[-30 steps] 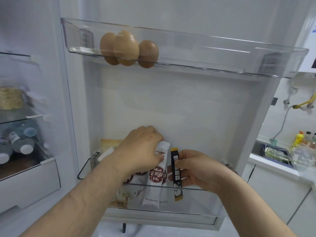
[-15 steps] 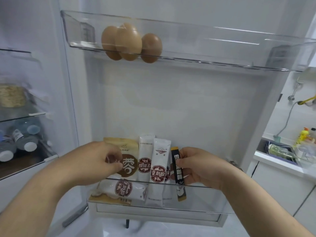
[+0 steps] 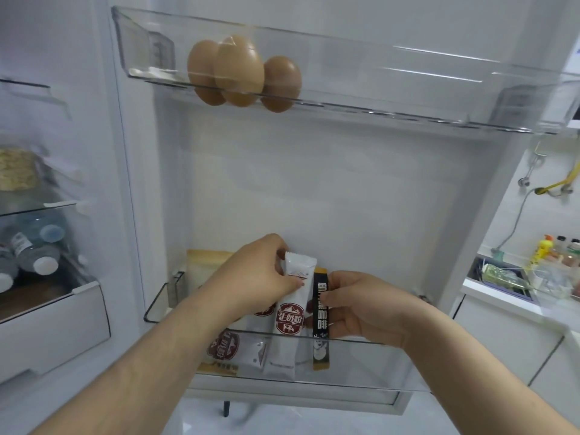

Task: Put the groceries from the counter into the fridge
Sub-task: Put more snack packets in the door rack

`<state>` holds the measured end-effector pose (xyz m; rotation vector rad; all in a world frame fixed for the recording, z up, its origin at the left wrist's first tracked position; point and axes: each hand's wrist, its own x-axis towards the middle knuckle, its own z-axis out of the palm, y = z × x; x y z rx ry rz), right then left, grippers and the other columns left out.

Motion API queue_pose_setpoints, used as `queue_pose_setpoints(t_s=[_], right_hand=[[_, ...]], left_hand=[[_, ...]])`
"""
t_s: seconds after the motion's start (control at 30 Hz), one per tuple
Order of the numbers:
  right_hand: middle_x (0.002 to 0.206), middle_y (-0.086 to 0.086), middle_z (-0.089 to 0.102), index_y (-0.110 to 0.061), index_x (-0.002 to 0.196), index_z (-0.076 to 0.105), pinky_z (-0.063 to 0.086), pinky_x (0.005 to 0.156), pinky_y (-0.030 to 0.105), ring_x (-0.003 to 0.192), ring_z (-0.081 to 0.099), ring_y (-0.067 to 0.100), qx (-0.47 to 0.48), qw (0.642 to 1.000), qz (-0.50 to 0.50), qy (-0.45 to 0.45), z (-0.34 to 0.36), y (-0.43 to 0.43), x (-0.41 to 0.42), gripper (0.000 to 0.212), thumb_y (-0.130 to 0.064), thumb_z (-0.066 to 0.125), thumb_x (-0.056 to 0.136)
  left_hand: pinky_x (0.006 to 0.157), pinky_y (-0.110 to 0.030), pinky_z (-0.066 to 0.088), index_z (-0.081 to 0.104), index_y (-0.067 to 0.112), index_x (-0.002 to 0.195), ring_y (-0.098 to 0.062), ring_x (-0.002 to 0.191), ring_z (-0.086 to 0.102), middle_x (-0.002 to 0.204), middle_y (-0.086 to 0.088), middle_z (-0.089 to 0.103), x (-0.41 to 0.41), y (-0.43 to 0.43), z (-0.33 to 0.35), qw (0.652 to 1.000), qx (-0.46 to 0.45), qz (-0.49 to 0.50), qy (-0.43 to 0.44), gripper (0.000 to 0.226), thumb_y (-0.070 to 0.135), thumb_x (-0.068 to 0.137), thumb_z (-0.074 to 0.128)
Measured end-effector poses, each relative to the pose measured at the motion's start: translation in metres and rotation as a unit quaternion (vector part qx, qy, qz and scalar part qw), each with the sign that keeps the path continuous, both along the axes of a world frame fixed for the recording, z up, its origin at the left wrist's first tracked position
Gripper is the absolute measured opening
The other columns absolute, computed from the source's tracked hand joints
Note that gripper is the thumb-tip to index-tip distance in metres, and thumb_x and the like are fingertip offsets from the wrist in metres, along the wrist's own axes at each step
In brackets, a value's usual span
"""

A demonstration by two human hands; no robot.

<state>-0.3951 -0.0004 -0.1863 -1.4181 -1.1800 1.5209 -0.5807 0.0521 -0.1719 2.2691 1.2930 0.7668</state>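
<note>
The fridge door is open in front of me. In its lower clear door bin (image 3: 370, 362) stand several sachets. My left hand (image 3: 251, 277) pinches the top of a white milk-powder sachet (image 3: 290, 321) with a red emblem, which stands upright. My right hand (image 3: 361, 306) holds a slim black coffee stick (image 3: 320, 312) upright just right of it. Another white sachet (image 3: 232, 348) lies flat in the bin at the left, and a tan packet (image 3: 204, 262) shows behind my left hand. Three brown eggs (image 3: 241, 72) sit in the upper door bin (image 3: 408, 89).
To the left is the fridge interior with water bottles (image 3: 34, 255) on a shelf, a pale packet (image 3: 17, 172) above them and a white drawer (image 3: 53, 328) below. At the right are a white counter (image 3: 502, 298), a sink area and small bottles (image 3: 558, 249).
My left hand has risen from the bin's left side and taken hold of the white sachet's top. My right hand keeps the black stick in place.
</note>
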Motion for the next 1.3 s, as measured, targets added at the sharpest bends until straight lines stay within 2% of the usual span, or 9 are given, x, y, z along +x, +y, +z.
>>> queue_pose_setpoints(t_s=[0.17,0.33,0.47,0.63,0.83,1.0,1.1,1.2,1.3], right_hand=[[0.106,0.026,0.069,0.002,0.115,0.056,0.055,0.090,0.050,0.088,0.068,0.033,-0.005,0.994,-0.011,-0.110,0.001,0.002,0.004,0.022,0.004,0.046,0.096],[0.092,0.017,0.070,-0.007,0.094,0.058,0.058,0.085,0.044,0.075,0.067,0.023,-0.019,0.976,0.023,-0.216,0.002,0.008,0.007,0.013,0.001,0.049,0.097],[0.094,0.018,0.069,-0.004,0.106,0.058,0.060,0.080,0.045,0.069,0.068,0.022,-0.044,0.972,0.035,-0.227,0.000,0.014,0.006,0.014,0.001,0.048,0.097],[0.110,0.021,0.071,-0.004,0.115,0.061,0.060,0.081,0.043,0.085,0.069,0.027,-0.071,0.961,0.045,-0.263,0.002,0.015,0.005,0.023,-0.001,0.046,0.097],[0.088,0.018,0.072,-0.002,0.102,0.062,0.062,0.075,0.042,0.074,0.072,0.026,-0.074,0.947,0.022,-0.313,-0.003,0.021,0.004,0.013,-0.004,0.050,0.097],[0.092,0.025,0.073,0.008,0.108,0.063,0.060,0.082,0.046,0.081,0.074,0.034,-0.104,0.942,0.024,-0.317,-0.003,0.022,0.006,0.021,-0.008,0.056,0.096],[0.089,0.024,0.071,0.010,0.110,0.061,0.061,0.075,0.044,0.075,0.072,0.032,-0.132,0.942,0.023,-0.308,-0.001,0.019,0.005,0.026,-0.011,0.057,0.096],[0.095,0.021,0.071,0.006,0.112,0.062,0.061,0.077,0.045,0.080,0.071,0.032,-0.128,0.940,0.015,-0.315,0.003,0.015,0.006,0.027,-0.015,0.058,0.095],[0.101,0.014,0.072,-0.002,0.111,0.063,0.062,0.077,0.041,0.080,0.069,0.028,-0.073,0.918,0.018,-0.388,0.011,0.006,0.008,0.026,-0.023,0.057,0.095]], left_hand=[[0.054,-0.025,0.034,0.048,0.019,0.100,-0.014,0.078,0.053,0.083,0.008,0.052,0.004,0.001,-0.003,0.996,0.063,0.040,0.057,0.027,0.036,0.087,0.064],[0.063,-0.035,0.044,0.038,0.018,0.103,-0.024,0.081,0.058,0.083,0.002,0.056,0.010,-0.005,-0.007,0.987,0.128,0.059,0.071,0.039,0.041,0.086,0.065],[0.062,-0.035,0.043,0.039,0.022,0.098,-0.022,0.078,0.055,0.077,0.008,0.050,0.008,-0.003,-0.009,0.988,0.127,0.055,0.068,0.038,0.045,0.084,0.066],[0.058,-0.032,0.039,0.042,0.028,0.095,-0.013,0.074,0.053,0.078,0.008,0.053,0.005,-0.005,-0.011,0.990,0.117,0.054,0.059,0.033,0.053,0.086,0.060],[0.064,-0.032,0.047,0.046,0.030,0.087,-0.011,0.075,0.056,0.077,0.009,0.058,0.002,-0.007,-0.017,0.991,0.100,0.050,0.068,0.025,0.052,0.086,0.057],[0.065,-0.032,0.048,0.049,0.027,0.079,-0.013,0.077,0.057,0.078,0.008,0.061,0.002,-0.009,-0.016,0.991,0.088,0.051,0.088,0.026,0.051,0.086,0.056],[0.062,-0.030,0.046,0.050,0.027,0.078,-0.012,0.074,0.057,0.076,0.007,0.061,0.001,-0.012,-0.015,0.991,0.083,0.051,0.088,0.025,0.049,0.087,0.056],[0.059,-0.029,0.044,0.052,0.027,0.078,-0.010,0.072,0.056,0.075,0.007,0.061,0.000,-0.015,-0.012,0.991,0.083,0.051,0.091,0.024,0.049,0.088,0.055],[0.061,-0.029,0.046,0.054,0.028,0.080,-0.010,0.073,0.057,0.076,0.009,0.061,-0.002,-0.016,-0.009,0.991,0.086,0.047,0.090,0.023,0.049,0.088,0.055]])
